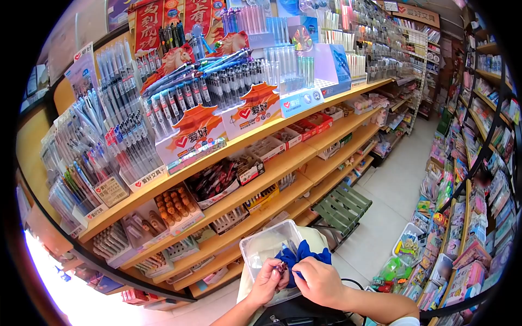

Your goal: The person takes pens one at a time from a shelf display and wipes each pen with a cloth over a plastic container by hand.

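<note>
Over a clear plastic box (251, 244), both hands work close together. Curled fingers of my left hand (267, 283) are closed on a small dark reddish piece (281, 266), whose kind is too small to tell. Just right of it, my right hand (321, 282) pinches a deep blue piece of gathered fabric (312, 253). The fabric spreads up behind the fingers and over the box's right side. Part of the box is hidden under the hands and fabric. A cream cloth or bag lies around and beneath the box.
Wooden shelves (304, 157) at the left and ahead hold rows of pens, boxed pens and small stationery. A folding green slatted stool (342, 209) stands by the lower shelves. Packed racks (473, 233) line the right side. Tiled aisle floor (394, 174) runs between them.
</note>
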Demonstrator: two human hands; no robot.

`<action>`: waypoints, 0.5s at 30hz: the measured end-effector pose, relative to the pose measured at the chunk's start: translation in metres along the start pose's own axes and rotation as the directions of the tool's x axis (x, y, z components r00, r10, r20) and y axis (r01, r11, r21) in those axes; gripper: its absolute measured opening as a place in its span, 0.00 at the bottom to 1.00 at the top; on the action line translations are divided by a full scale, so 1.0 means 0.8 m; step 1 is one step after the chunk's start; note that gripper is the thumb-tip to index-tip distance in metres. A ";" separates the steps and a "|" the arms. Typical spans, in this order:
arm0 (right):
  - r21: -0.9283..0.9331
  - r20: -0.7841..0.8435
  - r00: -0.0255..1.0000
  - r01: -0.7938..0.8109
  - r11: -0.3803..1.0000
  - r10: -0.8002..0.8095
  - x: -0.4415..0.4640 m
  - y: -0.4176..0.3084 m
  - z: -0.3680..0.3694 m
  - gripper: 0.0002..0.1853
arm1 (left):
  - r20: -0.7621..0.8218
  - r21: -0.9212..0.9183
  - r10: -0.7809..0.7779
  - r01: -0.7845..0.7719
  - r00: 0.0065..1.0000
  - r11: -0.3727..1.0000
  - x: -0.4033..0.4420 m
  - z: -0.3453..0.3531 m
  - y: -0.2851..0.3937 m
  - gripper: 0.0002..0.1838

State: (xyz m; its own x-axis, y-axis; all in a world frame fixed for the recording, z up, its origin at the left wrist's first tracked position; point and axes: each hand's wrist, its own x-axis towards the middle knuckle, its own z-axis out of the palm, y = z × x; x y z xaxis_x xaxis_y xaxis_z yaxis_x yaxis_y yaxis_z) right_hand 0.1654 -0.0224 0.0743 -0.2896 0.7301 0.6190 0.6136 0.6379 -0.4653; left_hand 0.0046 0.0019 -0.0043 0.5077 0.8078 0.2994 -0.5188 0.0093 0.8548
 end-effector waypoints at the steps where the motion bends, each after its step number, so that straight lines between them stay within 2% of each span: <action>1: 0.038 -0.030 1.000 0.002 0.999 -0.001 0.002 -0.002 -0.003 0.08 | -0.005 0.005 -0.002 0.002 1.000 1.000 -0.001 0.000 -0.001 0.14; 4: 0.110 -0.085 0.996 0.013 0.994 -0.004 0.011 -0.008 -0.008 0.08 | -0.048 0.003 -0.044 0.045 0.998 0.999 -0.002 0.004 0.002 0.14; 15: 0.039 0.018 1.000 0.001 0.999 -0.002 0.010 -0.011 0.000 0.08 | -0.077 0.048 -0.048 0.052 0.996 0.998 -0.006 0.004 0.002 0.13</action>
State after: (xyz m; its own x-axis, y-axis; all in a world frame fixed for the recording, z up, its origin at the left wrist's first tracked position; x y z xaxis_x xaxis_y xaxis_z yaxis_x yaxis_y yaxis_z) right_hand 0.1580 -0.0224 0.0833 -0.3040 0.7333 0.6081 0.5846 0.6476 -0.4888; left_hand 0.0036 -0.0037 -0.0033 0.4776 0.8494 0.2243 -0.4585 0.0232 0.8884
